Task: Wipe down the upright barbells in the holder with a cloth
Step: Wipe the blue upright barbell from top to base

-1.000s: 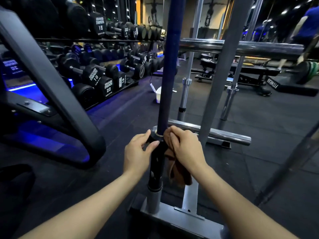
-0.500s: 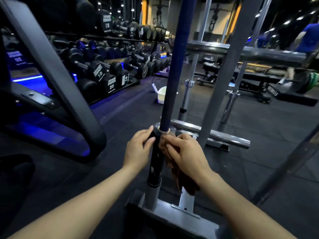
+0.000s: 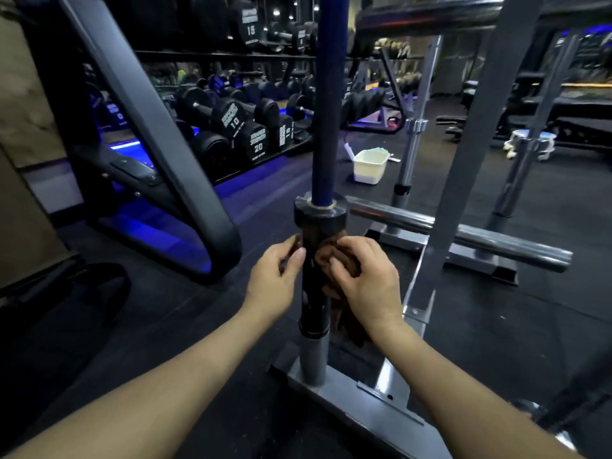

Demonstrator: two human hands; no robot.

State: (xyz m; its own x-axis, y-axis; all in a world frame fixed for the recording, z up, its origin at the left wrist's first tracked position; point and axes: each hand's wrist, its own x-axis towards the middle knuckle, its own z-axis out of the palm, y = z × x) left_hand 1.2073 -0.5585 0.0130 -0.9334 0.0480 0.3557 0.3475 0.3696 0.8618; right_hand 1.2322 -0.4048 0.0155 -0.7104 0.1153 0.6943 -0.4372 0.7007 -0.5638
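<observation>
A blue barbell (image 3: 326, 104) stands upright in the grey metal holder (image 3: 347, 392), its black sleeve (image 3: 316, 293) running down into a grey tube. A brown cloth (image 3: 334, 260) is wrapped round the sleeve just below the collar. My right hand (image 3: 367, 276) grips the cloth against the right side of the sleeve. My left hand (image 3: 275, 279) pinches the cloth's other edge on the left side. Part of the cloth hangs down behind my right wrist.
A second upright bar (image 3: 410, 154) and a grey rack post (image 3: 463, 154) stand to the right. A chrome bar (image 3: 463, 236) lies horizontal behind. A white bucket (image 3: 369, 165) sits on the floor. Dumbbell racks (image 3: 245, 127) and a black machine frame (image 3: 159, 144) fill the left.
Both hands and the cloth have slid down from the collar onto the black sleeve. The camera has moved closer and lower.
</observation>
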